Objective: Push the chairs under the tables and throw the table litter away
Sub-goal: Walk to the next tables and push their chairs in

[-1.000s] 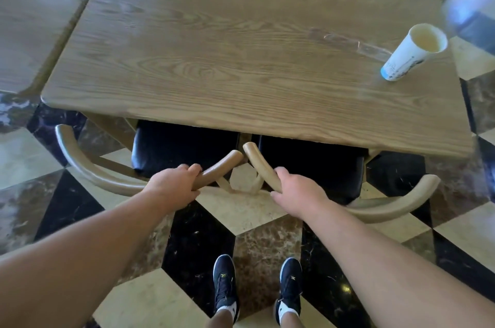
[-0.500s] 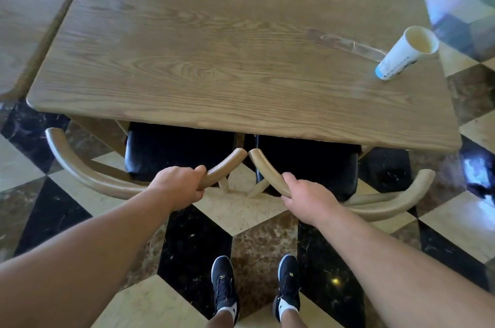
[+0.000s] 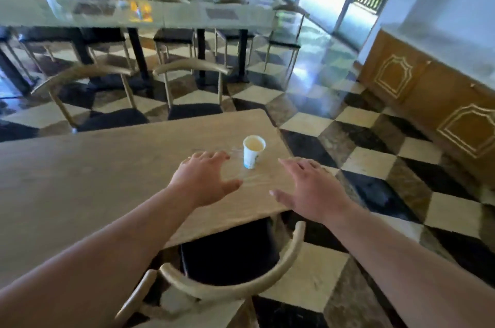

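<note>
A white paper cup (image 3: 253, 151) with a blue base stands upright near the right end of the wooden table (image 3: 93, 166). A clear plastic wrapper (image 3: 250, 180) lies on the table beside it. My left hand (image 3: 206, 180) hovers open over the table just left of the cup. My right hand (image 3: 308, 188) is open over the table's right corner, just right of the cup. Both hands hold nothing. Below my arms, a curved-back wooden chair (image 3: 241, 282) sits with its black seat under the table; a second chair back (image 3: 135, 298) shows at its left.
Two wooden chairs (image 3: 192, 67) (image 3: 85, 73) stand on the table's far side, pulled away from it. A long glass-topped table (image 3: 174, 14) with black stools stretches behind them. Checkered floor (image 3: 375, 161) lies to the right, bounded by a wooden cabinet (image 3: 434, 91) along the wall.
Both hands have let go of the chair backs and risen over the table, spread open either side of the cup. The camera has lifted and swung toward the room.
</note>
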`<state>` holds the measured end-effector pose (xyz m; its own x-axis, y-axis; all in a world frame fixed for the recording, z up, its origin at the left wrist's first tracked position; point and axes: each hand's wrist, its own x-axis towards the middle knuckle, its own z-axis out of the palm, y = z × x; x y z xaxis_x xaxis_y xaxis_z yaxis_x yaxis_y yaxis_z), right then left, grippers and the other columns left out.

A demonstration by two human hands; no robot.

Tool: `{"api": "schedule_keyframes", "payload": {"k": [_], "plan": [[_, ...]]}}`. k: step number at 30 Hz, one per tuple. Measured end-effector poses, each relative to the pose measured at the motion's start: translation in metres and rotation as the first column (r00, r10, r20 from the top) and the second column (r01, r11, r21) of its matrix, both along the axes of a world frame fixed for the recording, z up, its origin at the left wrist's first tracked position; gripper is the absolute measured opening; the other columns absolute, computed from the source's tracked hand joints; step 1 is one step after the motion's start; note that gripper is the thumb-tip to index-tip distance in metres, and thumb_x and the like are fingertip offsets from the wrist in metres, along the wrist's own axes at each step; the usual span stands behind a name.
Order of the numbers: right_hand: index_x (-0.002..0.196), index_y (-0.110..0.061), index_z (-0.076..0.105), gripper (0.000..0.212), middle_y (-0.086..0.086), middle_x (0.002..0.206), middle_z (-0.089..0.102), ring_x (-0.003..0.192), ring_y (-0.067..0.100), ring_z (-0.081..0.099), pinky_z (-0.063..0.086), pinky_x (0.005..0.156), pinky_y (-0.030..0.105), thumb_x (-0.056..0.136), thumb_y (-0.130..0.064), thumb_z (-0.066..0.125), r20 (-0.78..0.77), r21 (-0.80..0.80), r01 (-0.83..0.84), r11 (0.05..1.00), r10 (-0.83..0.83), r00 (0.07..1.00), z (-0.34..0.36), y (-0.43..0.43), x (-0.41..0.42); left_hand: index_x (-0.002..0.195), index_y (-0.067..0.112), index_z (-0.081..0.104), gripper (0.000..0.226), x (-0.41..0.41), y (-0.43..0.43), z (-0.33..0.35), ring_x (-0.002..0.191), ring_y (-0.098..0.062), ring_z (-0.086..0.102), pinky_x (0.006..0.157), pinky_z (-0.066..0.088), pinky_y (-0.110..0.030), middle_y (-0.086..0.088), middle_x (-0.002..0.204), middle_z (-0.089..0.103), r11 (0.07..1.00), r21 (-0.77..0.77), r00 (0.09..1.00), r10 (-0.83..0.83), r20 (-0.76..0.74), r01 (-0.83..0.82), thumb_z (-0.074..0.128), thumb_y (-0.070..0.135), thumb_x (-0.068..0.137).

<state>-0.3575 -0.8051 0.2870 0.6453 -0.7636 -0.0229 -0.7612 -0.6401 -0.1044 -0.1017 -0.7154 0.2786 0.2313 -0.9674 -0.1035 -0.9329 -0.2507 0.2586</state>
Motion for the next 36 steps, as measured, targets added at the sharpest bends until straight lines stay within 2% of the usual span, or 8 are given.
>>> {"api": "schedule_keyframes", "payload": {"k": [3,6,9,17,21,28,33,36], "plan": [[0.161,-0.029,0.032,0.092,-0.001,0.159,0.048,0.145,0.024,0.044,0.042,0.115,0.046,0.088,-0.084,0.047,0.05,-0.113,0.105,0.988,-0.1,0.994,0.064,-0.037,-0.082,0.153,0.037,0.043,0.083,-0.07,-0.059,0.066,0.141,-0.024,0.049,0.111,0.045,-0.048,0.002,0.155,0.054,0.992,-0.105,0.998,-0.068,0.017,0.069,0.06,0.081,0.085],[0.159,-0.03,0.035,0.093,-0.002,0.16,0.047,0.148,0.024,0.04,0.038,0.119,0.047,0.086,-0.088,0.037,0.063,-0.181,0.155,0.971,-0.146,0.987,0.111,-0.073,-0.175,0.154,0.032,0.044,0.083,-0.153,-0.118,0.116,0.142,-0.024,0.048,0.11,0.047,-0.047,0.001,0.156,0.052,0.97,-0.178,0.985,-0.158,0.064,0.167,0.06,0.079,0.087],[0.155,-0.03,0.042,0.085,-0.003,0.157,0.049,0.146,0.022,0.039,0.034,0.121,0.045,0.09,-0.085,0.043,0.086,-0.232,0.198,0.952,-0.182,0.979,0.148,-0.11,-0.273,0.15,0.028,0.047,0.087,-0.241,-0.174,0.149,0.136,-0.026,0.05,0.108,0.047,-0.046,-0.001,0.149,0.057,0.942,-0.234,0.969,-0.223,0.105,0.242,0.053,0.085,0.084],[0.155,-0.03,0.044,0.085,-0.004,0.159,0.047,0.15,0.021,0.035,0.029,0.125,0.046,0.091,-0.085,0.041,0.085,-0.21,0.352,0.912,-0.342,0.936,0.19,-0.219,-0.484,0.156,0.031,0.039,0.086,-0.432,-0.297,0.176,0.148,-0.024,0.039,0.115,0.038,-0.046,0.0,0.162,0.044,0.926,-0.188,0.941,-0.302,0.154,0.328,0.056,0.08,0.088],[0.155,-0.032,0.043,0.086,-0.005,0.161,0.045,0.151,0.021,0.034,0.027,0.125,0.046,0.091,-0.088,0.035,0.059,-0.173,0.373,0.912,-0.368,0.928,0.188,-0.284,-0.526,0.159,0.03,0.036,0.089,-0.474,-0.354,0.18,0.149,-0.023,0.039,0.117,0.036,-0.044,0.001,0.163,0.044,0.932,-0.155,0.936,-0.3,0.182,0.329,0.056,0.081,0.089],[0.155,-0.035,0.041,0.085,-0.007,0.161,0.044,0.152,0.019,0.033,0.026,0.125,0.045,0.09,-0.09,0.033,0.018,-0.165,0.382,0.909,-0.384,0.923,0.171,-0.426,-0.541,0.155,0.035,0.038,0.087,-0.499,-0.5,0.164,0.148,-0.022,0.041,0.119,0.041,-0.046,0.003,0.163,0.044,0.945,-0.179,0.957,-0.248,0.15,0.273,0.059,0.083,0.085],[0.156,-0.039,0.039,0.079,-0.012,0.158,0.049,0.145,0.015,0.045,0.04,0.117,0.039,0.091,-0.084,0.045,-0.001,-0.163,0.442,0.882,-0.448,0.894,0.19,-0.543,-0.553,0.151,0.033,0.045,0.084,-0.512,-0.646,0.161,0.14,-0.021,0.05,0.112,0.047,-0.045,0.003,0.154,0.053,0.931,-0.222,0.957,-0.279,0.077,0.289,0.062,0.081,0.085],[0.156,-0.038,0.038,0.075,-0.01,0.159,0.048,0.147,0.018,0.043,0.037,0.118,0.039,0.094,-0.078,0.05,-0.018,-0.209,0.463,0.861,-0.477,0.879,0.222,-0.608,-0.566,0.15,0.032,0.046,0.085,-0.531,-0.734,0.18,0.138,-0.022,0.052,0.11,0.048,-0.044,0.002,0.152,0.055,0.907,-0.246,0.94,-0.327,0.098,0.341,0.062,0.082,0.083]]}}
